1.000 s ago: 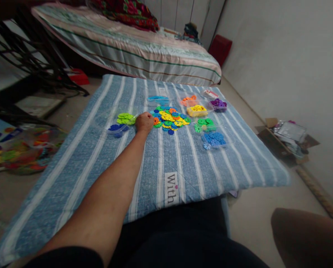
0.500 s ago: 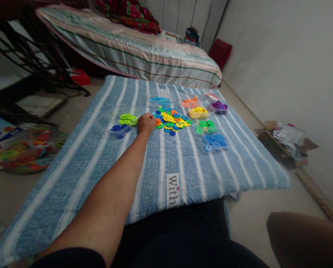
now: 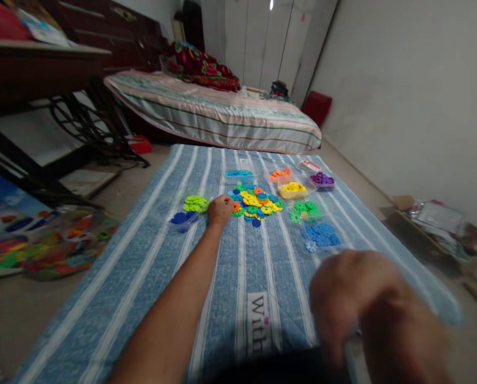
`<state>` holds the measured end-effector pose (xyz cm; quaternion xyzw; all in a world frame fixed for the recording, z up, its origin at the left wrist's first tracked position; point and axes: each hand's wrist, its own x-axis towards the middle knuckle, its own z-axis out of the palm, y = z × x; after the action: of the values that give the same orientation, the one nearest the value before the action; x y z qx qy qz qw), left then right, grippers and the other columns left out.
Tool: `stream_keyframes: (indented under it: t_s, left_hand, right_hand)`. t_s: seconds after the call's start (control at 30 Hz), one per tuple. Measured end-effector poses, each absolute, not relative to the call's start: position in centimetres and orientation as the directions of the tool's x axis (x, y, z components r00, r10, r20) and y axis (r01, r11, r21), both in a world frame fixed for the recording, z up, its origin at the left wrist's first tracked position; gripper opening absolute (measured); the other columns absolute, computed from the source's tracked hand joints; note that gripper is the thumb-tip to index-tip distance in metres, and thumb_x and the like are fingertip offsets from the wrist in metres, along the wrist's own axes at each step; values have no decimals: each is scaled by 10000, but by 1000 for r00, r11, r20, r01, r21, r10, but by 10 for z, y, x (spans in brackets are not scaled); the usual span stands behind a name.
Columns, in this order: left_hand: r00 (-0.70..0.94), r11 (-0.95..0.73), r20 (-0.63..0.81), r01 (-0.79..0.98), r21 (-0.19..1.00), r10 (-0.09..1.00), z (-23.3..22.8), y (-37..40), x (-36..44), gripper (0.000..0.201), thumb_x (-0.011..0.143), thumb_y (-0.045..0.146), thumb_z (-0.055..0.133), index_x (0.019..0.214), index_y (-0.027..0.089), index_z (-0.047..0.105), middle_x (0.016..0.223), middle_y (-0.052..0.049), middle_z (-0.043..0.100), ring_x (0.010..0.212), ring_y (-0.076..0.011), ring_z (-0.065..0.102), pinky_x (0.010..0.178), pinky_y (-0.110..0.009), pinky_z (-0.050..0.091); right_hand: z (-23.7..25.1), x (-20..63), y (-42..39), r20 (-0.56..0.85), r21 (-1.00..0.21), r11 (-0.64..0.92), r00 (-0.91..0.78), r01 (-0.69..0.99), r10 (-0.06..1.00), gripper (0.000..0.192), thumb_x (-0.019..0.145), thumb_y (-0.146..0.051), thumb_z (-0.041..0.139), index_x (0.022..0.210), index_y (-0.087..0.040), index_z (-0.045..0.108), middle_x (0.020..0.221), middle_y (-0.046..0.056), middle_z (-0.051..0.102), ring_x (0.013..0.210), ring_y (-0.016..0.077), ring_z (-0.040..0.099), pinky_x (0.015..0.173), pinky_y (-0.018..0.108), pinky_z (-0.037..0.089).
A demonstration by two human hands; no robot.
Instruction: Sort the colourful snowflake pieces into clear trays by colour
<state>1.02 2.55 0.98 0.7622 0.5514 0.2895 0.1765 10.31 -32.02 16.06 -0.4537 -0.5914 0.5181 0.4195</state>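
Note:
My left hand [image 3: 220,209] rests at the left edge of a mixed pile of flower-shaped plastic discs [image 3: 251,198]. Its fingers are curled closed, and whatever they hold is hidden. Close by on its left are lime-green discs [image 3: 196,203] and a clear tub of dark-blue discs [image 3: 182,218]. My right hand [image 3: 352,290] is a blur over the near right part of the striped cloth [image 3: 218,288], so its fingers cannot be read. The nearest thing to it is a clear tub of blue discs [image 3: 322,234].
Beyond the pile stand tubs of light-blue [image 3: 239,175], orange [image 3: 279,174], yellow [image 3: 293,189], purple [image 3: 322,180] and green discs [image 3: 306,209]. A bed [image 3: 218,120] lies past the table. An open carton [image 3: 434,226] sits on the floor at right, bagged toys [image 3: 70,240] at left.
My right hand has come up from the lower right to above the cloth. My left hand stays beside the pile. The view has tilted up, showing more of the room.

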Motion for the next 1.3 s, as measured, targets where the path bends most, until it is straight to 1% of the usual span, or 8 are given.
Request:
stream_keyframes:
  t_s: [0.1,0.17,0.23,0.37,0.47,0.6,0.9,1.3]
  left_hand:
    - [223,-332,253,735,591,942,6,26,8,237,840,250,488,862,190,717,858,-64,745,800,-178,659,660,-233,417]
    - [219,-333,258,735,591,941,4,26,7,236,854,259,485,865,188,710,843,-54,741,789,-170,657,659,-230,416]
    - [207,-329,267,740,587,941,2,26,6,241,867,262,477,874,182,704,833,-56,734,780,-174,652,660,-238,417]
    - [190,-337,303,749,570,934,1,25,6,236,870,216,463,877,164,692,880,-85,714,834,-198,638,717,-270,435]
    - [207,-401,389,749,527,898,1,23,5,221,861,202,473,926,154,678,925,-104,682,885,-216,620,775,-295,455]
    - [257,-516,524,736,438,812,-3,21,4,178,848,195,493,901,151,657,942,-114,645,933,-243,600,850,-340,478]
    - [280,-554,551,716,425,786,-22,31,6,211,874,269,510,1017,159,620,1193,-141,615,1097,-262,588,952,-390,494]
    - [392,-578,453,704,413,801,-25,33,5,321,920,348,478,1120,139,616,1221,-159,636,1175,-271,582,1011,-439,468]
  right_hand:
    - [143,106,-242,78,-996,83,-127,29,989,458,813,-578,652,1030,-177,694,724,27,688,623,146,657,607,260,533]
    - [116,103,-205,54,-973,34,82,226,995,342,849,-457,633,1020,-167,691,816,56,705,717,171,670,669,299,545]
    - [84,102,-178,184,-864,31,258,502,948,284,837,-389,632,1010,-174,697,957,87,706,870,217,659,792,373,537]
    - [37,117,-138,426,-556,-50,336,830,840,323,851,-292,577,1123,-138,656,1117,148,646,1082,276,576,950,441,467]
    - [19,135,-111,452,-393,-195,373,899,810,430,861,-354,595,1216,-111,611,1227,186,578,1168,309,510,984,456,430]
    - [6,154,-83,447,-285,-370,464,884,765,512,883,-444,582,1281,-122,572,1314,200,515,1241,333,443,1007,472,377]
    - [-16,157,-52,358,-273,-472,544,838,758,463,923,-463,513,1248,-143,591,1210,173,582,1140,312,514,956,441,382]
    - [-28,111,-66,524,-421,-150,375,895,765,377,926,-413,475,1189,-182,614,1280,144,552,1202,291,491,997,464,403]
